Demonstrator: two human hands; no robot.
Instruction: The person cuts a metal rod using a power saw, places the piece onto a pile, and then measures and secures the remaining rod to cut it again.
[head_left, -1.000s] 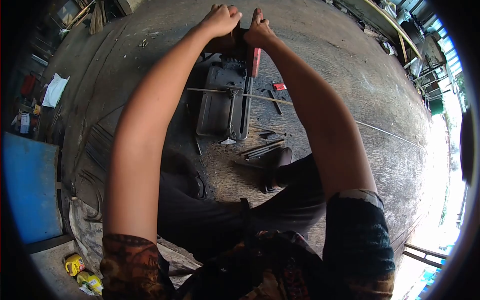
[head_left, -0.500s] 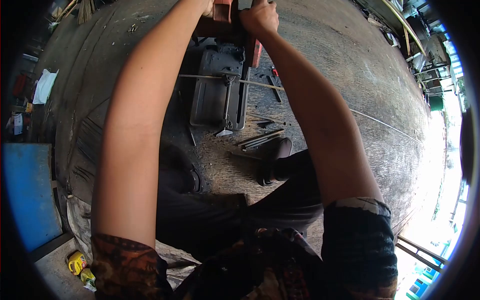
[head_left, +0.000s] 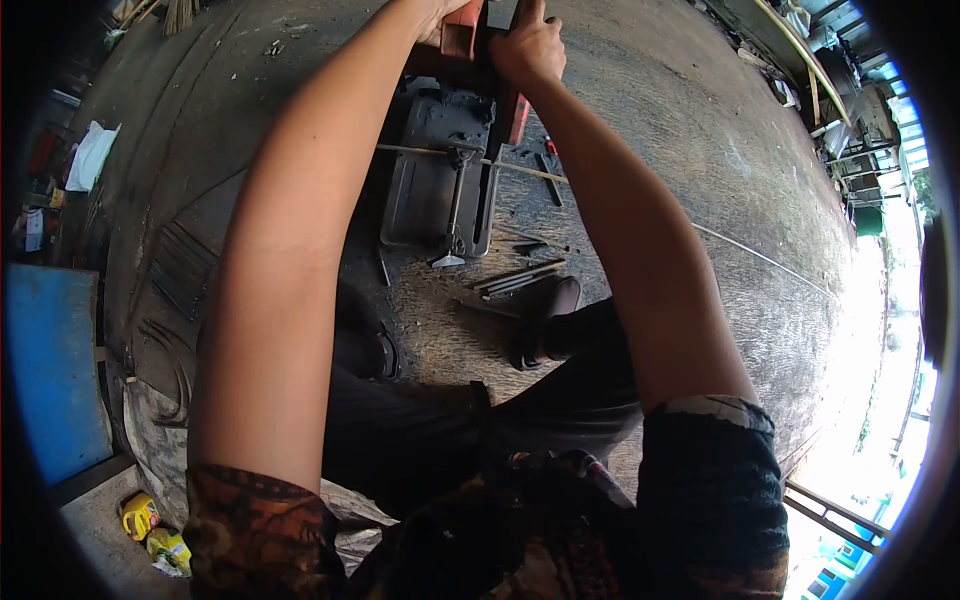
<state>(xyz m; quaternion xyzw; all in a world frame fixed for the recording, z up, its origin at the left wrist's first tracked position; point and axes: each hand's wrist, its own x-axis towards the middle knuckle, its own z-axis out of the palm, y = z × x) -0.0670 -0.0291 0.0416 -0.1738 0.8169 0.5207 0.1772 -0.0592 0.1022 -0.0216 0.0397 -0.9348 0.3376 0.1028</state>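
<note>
A cut-off saw with a dark base (head_left: 410, 215) stands on the floor before me, its red upper part (head_left: 460, 35) cropped by the top edge. My left hand (head_left: 432, 22) is closed against the left side of that red part, its fingers partly hidden. On the saw's right side, my right hand (head_left: 530, 50) has its fingers curled round a dark part, mostly hidden by the hand. A thin rod (head_left: 530, 171) lies crosswise in the saw's clamp (head_left: 459, 195) and runs out to the right behind my right forearm.
Several short bar pieces (head_left: 520, 278) lie on the worn board floor near my right shoe (head_left: 558, 305). A dark flat bar (head_left: 549, 180) rests right of the base. Bent rods (head_left: 175, 370) and a blue panel (head_left: 55, 370) are at left, with yellow packages (head_left: 140, 515) below.
My view has shifted slightly, so the saw's top and both hands appear a little further right. Both hands stay at the same parts of the saw; the rod remains in the clamp.
</note>
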